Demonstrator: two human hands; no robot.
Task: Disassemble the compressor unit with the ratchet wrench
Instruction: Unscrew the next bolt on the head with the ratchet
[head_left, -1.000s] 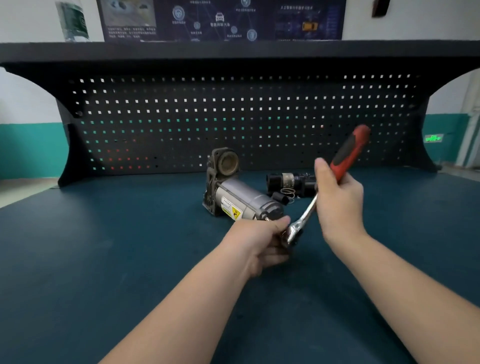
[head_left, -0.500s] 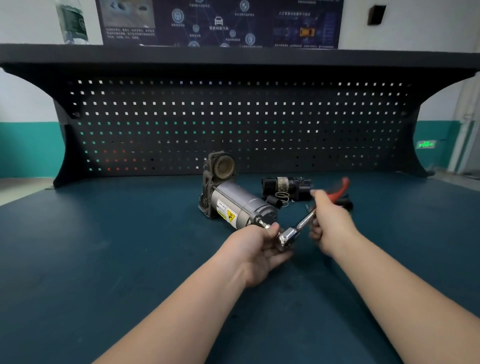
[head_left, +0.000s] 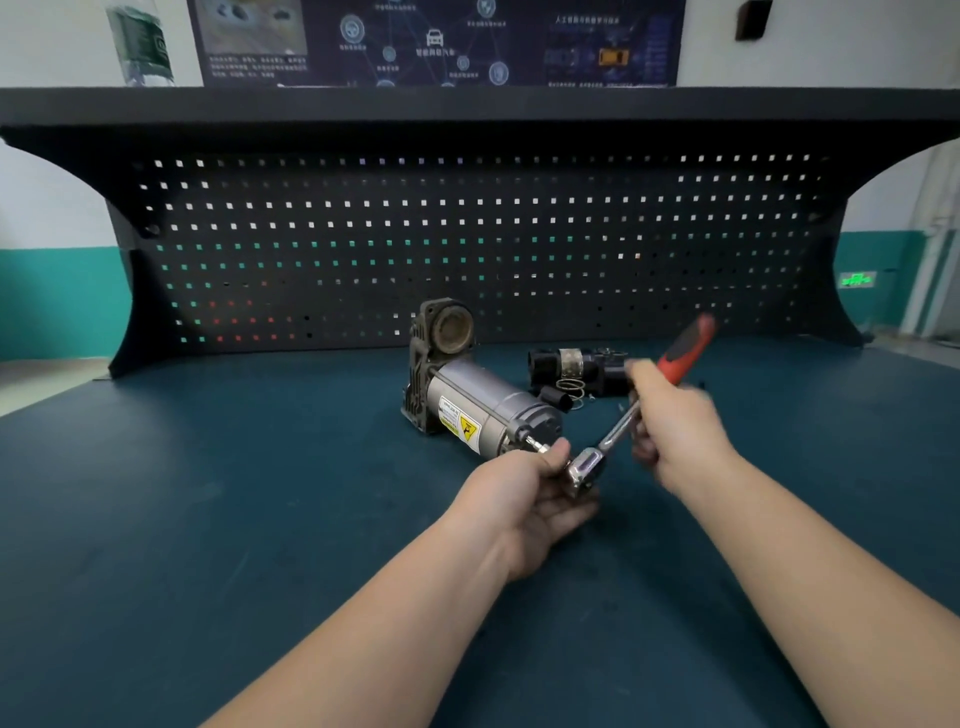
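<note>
The compressor unit (head_left: 475, 402), a grey motor cylinder with a yellow warning label and a dark cast head, lies on the blue-green bench. A long bolt sticks out of its near end toward me. My left hand (head_left: 530, 493) grips the chrome head of the ratchet wrench (head_left: 605, 444) where it meets that bolt. My right hand (head_left: 675, 426), blurred by motion, holds the wrench's red and black handle, which points up and to the right.
Behind the wrench lie a removed black part (head_left: 571, 369) and a small wire spring (head_left: 570, 386). A black pegboard (head_left: 467, 234) closes the back of the bench. A bottle (head_left: 140, 41) stands on the shelf above.
The wrench handle swung down to the right half a second ago and has now come back up, my right hand moving with it. My left hand stayed on the wrench head.
</note>
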